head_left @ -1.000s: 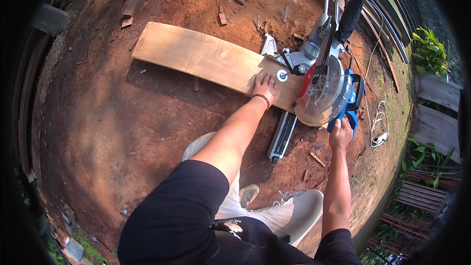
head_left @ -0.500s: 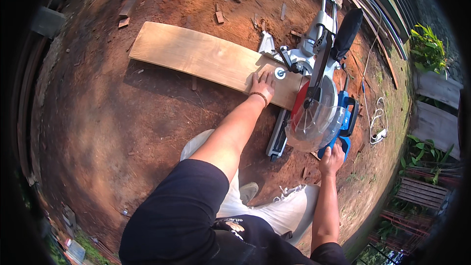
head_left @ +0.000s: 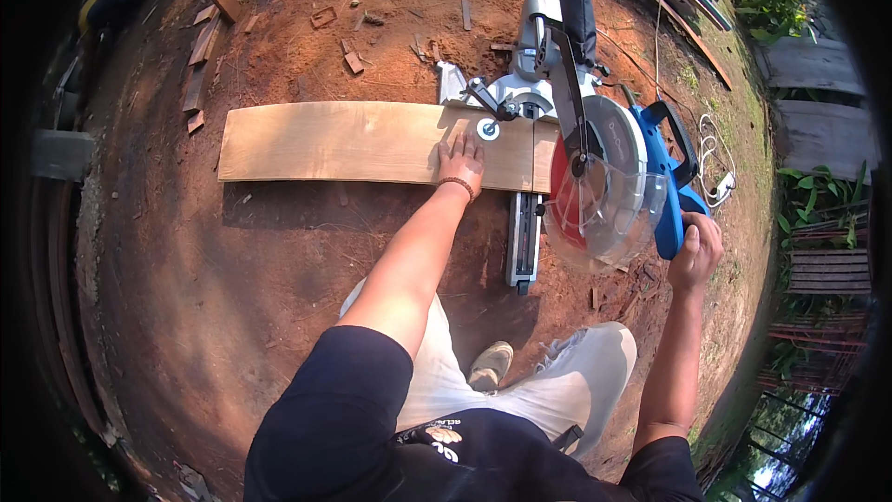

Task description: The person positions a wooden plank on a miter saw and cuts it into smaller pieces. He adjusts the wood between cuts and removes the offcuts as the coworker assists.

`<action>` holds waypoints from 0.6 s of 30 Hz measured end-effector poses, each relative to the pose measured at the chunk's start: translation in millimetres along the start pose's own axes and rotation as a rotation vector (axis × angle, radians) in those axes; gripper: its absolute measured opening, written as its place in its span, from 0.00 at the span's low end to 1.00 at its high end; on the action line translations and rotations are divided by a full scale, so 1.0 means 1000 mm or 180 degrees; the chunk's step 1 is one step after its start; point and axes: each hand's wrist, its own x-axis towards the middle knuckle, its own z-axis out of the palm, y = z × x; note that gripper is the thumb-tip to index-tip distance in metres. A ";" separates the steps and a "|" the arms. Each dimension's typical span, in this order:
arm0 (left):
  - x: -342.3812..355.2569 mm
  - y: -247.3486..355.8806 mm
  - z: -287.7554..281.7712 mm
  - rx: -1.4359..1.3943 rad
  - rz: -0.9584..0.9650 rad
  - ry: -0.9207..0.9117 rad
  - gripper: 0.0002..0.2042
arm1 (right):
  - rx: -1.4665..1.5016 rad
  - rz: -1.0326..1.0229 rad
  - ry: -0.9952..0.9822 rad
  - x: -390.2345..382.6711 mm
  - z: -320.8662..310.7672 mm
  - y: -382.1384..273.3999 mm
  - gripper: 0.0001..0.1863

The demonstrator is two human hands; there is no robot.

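A long, pale wooden plank [head_left: 325,139] lies across the base of a sliding miter saw [head_left: 618,135]. My left hand [head_left: 462,160] rests flat on the plank with fingers spread, close to a round white clamp pad [head_left: 488,129]. Near the plank's right end, a thin dark line crosses it. The saw's head, with its red part and clear blade guard [head_left: 604,214], stands to the right of that line. My right hand [head_left: 697,249] is closed round the lower end of the blue saw handle [head_left: 671,231]; some of its fingers are hidden.
A white cable with a plug [head_left: 723,188] lies on the dirt right of the saw. Wood offcuts [head_left: 353,60] and longer strips [head_left: 200,60] are scattered beyond the plank. My shoe [head_left: 490,367] is just short of the saw base.
The view has turned, so the plank now looks level. My right hand and the saw head have shifted right relative to the plank, baring the dark line. My left hand stays on the wood.
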 end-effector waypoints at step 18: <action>0.002 0.015 -0.018 0.0625 0.0090 -0.0333 0.53 | 0.0508 -0.0338 0.0970 0.195 -0.049 0.009 0.28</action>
